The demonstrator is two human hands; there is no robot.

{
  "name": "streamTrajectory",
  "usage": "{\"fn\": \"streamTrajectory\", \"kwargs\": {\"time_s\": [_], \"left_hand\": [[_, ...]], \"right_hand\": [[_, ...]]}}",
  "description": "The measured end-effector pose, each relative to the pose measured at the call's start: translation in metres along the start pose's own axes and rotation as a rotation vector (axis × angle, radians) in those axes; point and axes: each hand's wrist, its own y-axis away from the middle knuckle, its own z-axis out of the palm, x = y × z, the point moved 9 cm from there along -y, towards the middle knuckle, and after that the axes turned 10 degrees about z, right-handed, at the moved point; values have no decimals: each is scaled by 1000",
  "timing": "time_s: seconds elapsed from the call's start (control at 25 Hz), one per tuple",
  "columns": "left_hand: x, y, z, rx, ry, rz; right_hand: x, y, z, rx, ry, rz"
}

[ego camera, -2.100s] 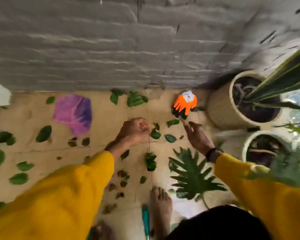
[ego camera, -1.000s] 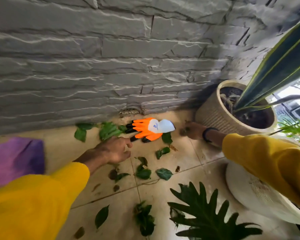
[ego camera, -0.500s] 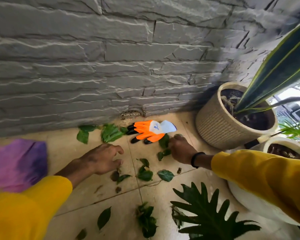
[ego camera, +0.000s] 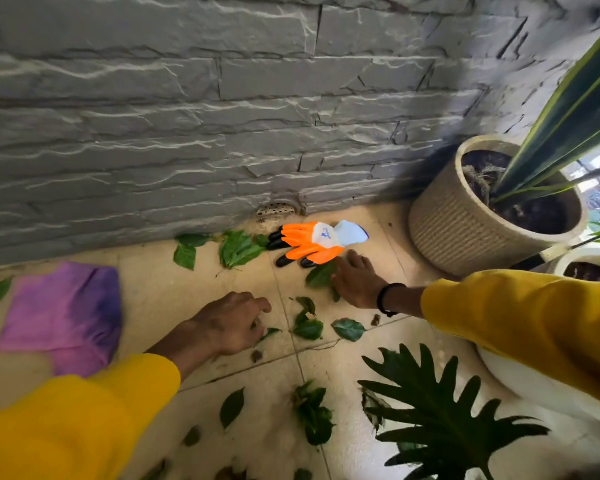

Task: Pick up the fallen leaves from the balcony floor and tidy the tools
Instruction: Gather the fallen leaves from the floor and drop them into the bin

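We see the balcony floor [ego camera: 347, 452] with many fallen leaves [ego camera: 238, 249] scattered from the far wall to the near side, and an orange glove [ego camera: 307, 242] far in the middle. Our right hand [ego camera: 355, 280] lies with fingers spread on a leaf [ego camera: 321, 274] near the glove; our left hand [ego camera: 231, 322] is loosely curled, and we cannot tell if it holds anything. The leaves look light, thin and soft, so we judge a gentle pinch at the edge or stem is best.

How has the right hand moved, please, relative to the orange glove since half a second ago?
Yes: the right hand has stayed low and crept toward the orange glove, now over the leaf just below it.
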Motion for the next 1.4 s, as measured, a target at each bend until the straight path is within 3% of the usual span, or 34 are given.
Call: {"fn": "streamTrajectory", "kwargs": {"time_s": [0.24,0.28,0.36,0.4,0.44,0.52,0.56,0.6,0.68,0.72,0.76,0.84,0.88,0.92,1.08,1.24,1.4], "left_hand": [[61,42,10,-270,-80,-2],[76,52,3,-238,-22,-5],[100,65,-18,-21,214,35],[105,72,-29,138,368,41],[101,76,-35,284,526,6],[77,76,-19,519,874,-183],[68,72,-3,578,1064,-306],[68,63,15,586,1242,-404],[81,39,33,563,1506,-475],[88,28,36,556,1601,-470],[94,19,37,559,1675,-456],[93,7,45,595,1747,-458],[88,6,55,614,1753,-493],[83,6,66,632,1751,-536],[58,18,102,696,1747,-653],[49,26,117,700,1825,-683],[48,19,123,723,1944,-653]], "right_hand": [[-32,77,6,-40,153,-316],[-30,76,-1,-11,180,-318],[-19,45,-46,-22,261,-191],[-4,42,-64,-107,239,-42],[7,31,-76,-223,267,-10],[24,52,-82,-320,143,94],[40,80,-50,-406,8,204],[28,126,-13,-342,-137,181],[-7,242,116,-394,-174,184],[-12,266,141,-393,-167,181],[-15,260,133,-366,-129,158],[-5,163,28,-230,-299,138],[7,120,7,-191,-471,237],[24,103,-9,-88,-439,328],[24,103,0,23,-567,288],[25,90,1,-89,-408,268],[3,81,8,-88,-292,161]]}}
